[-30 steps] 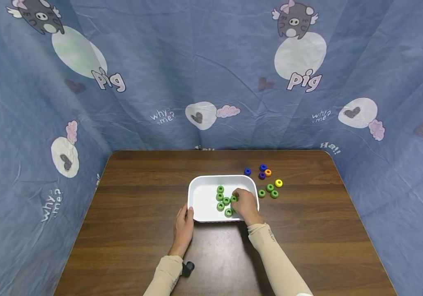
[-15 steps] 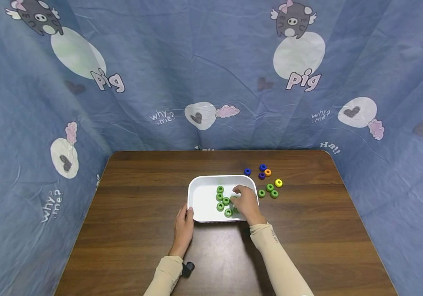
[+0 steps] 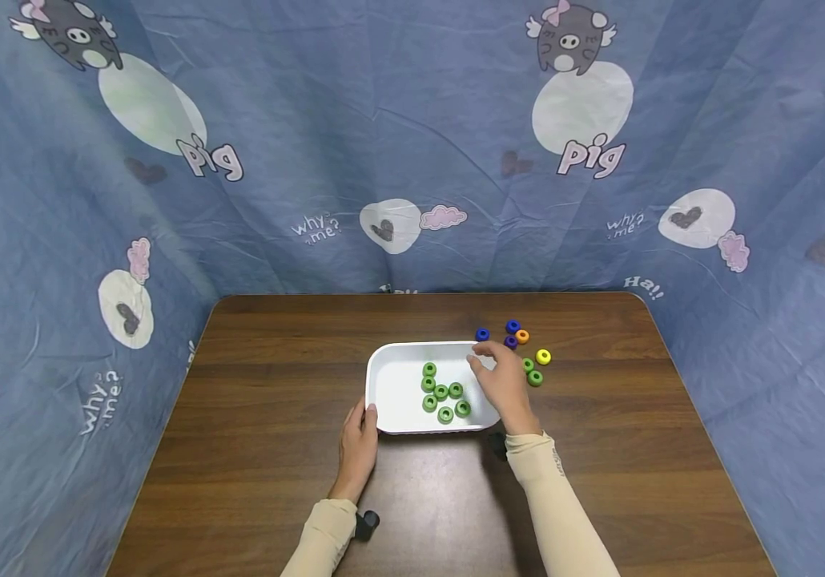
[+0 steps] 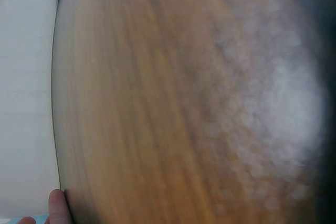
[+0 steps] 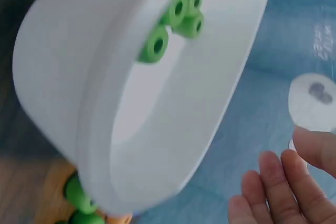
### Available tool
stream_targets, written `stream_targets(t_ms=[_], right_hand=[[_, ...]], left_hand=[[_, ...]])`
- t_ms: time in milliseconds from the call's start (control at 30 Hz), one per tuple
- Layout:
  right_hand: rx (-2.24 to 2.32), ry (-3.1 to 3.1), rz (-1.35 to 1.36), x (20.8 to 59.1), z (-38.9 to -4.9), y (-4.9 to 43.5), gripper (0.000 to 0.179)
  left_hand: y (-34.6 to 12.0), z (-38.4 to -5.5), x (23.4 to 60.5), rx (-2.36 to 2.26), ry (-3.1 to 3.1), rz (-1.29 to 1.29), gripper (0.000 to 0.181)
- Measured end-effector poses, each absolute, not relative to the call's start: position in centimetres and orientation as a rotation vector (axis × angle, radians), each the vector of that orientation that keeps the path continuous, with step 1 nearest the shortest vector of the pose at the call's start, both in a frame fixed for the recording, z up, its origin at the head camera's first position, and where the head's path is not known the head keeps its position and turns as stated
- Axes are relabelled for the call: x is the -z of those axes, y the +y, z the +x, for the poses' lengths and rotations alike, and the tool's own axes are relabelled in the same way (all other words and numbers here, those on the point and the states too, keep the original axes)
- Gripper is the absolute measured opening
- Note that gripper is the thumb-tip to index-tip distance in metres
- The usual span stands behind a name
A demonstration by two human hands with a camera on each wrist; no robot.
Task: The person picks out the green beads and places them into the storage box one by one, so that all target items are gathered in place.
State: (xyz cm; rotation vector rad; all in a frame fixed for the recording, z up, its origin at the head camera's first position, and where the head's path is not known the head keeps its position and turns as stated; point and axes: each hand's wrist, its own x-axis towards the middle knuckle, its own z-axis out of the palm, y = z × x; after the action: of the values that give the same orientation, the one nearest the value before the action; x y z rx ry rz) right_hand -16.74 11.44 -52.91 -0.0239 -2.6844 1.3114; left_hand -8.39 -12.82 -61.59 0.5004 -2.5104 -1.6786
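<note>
My left hand (image 3: pixel 358 450) grips the left front corner of a white tray (image 3: pixel 392 389), its thumb at the front wall. In the left wrist view the tray wall (image 4: pixel 26 98) stands beside a fingertip (image 4: pixel 58 208). Several green ring-shaped beads (image 3: pixel 441 392) lie in the middle and right of the tray. Over the tray's right end hovers my right hand (image 3: pixel 508 389), thumb and fingers apart. The right wrist view has that hand (image 5: pixel 289 190) with nothing in it, beyond the tray's rim. It hides part of the tray's right side.
Right of the tray, on the wooden table (image 3: pixel 275 385), lie green beads (image 3: pixel 535 378), a yellow bead (image 3: pixel 543 357) and an orange bead (image 3: pixel 522 336). Blue beads (image 3: pixel 482 334) and a purple bead (image 3: pixel 510 341) sit behind its right corner. A patterned blue curtain (image 3: pixel 275 144) surrounds the table.
My right hand has let go of a green bead inside the tray and moved right and slightly back, uncovering the beads there. The left hand and tray have stayed put.
</note>
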Motion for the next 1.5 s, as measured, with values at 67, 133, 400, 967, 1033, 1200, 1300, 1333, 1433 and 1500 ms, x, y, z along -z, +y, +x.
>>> stream_targets(t_ms=[67, 133, 400, 967, 1033, 1200, 1300, 1333, 1433, 1500], right_hand=[[-1.33, -2.654, -0.07, 52.7, -16.8, 12.1, 0.021], [-1.34, -2.631, -0.111, 52.7, -16.9, 12.8, 0.022], [-1.364, -2.59, -0.328, 53.1, -16.9, 16.0, 0.024], [-1.331, -2.566, -0.515, 58.3, -16.5, 20.1, 0.025], [-1.32, -2.554, -0.525, 59.0, -16.4, 20.2, 0.025], [-1.283, -2.571, -0.528, 60.0, -16.2, 20.3, 0.026], [-1.263, -2.594, -0.527, 60.3, -16.2, 20.3, 0.028], [-1.254, -2.602, -0.525, 60.4, -16.3, 20.3, 0.028], [-1.245, -2.612, -0.528, 60.6, -16.3, 20.3, 0.028], [-1.248, -2.614, -0.531, 60.7, -16.4, 20.2, 0.027]], left_hand=[[-12.8, -8.4, 61.6, 1.679, -2.509, 0.503, 0.051], [-12.8, -8.4, 61.6, 1.678, -2.508, 0.507, 0.05], [-12.8, -8.4, 61.5, 1.67, -2.517, 0.526, 0.051], [-12.8, -8.5, 61.6, 1.648, -2.525, 0.542, 0.05], [-12.8, -8.6, 61.6, 1.655, -2.521, 0.536, 0.05], [-12.8, -8.6, 61.6, 1.657, -2.518, 0.525, 0.049], [-12.8, -8.5, 61.6, 1.65, -2.518, 0.52, 0.049], [-12.8, -8.5, 61.6, 1.647, -2.519, 0.519, 0.049], [-12.8, -8.5, 61.7, 1.639, -2.523, 0.518, 0.048], [-12.8, -8.5, 61.7, 1.638, -2.525, 0.521, 0.049]])
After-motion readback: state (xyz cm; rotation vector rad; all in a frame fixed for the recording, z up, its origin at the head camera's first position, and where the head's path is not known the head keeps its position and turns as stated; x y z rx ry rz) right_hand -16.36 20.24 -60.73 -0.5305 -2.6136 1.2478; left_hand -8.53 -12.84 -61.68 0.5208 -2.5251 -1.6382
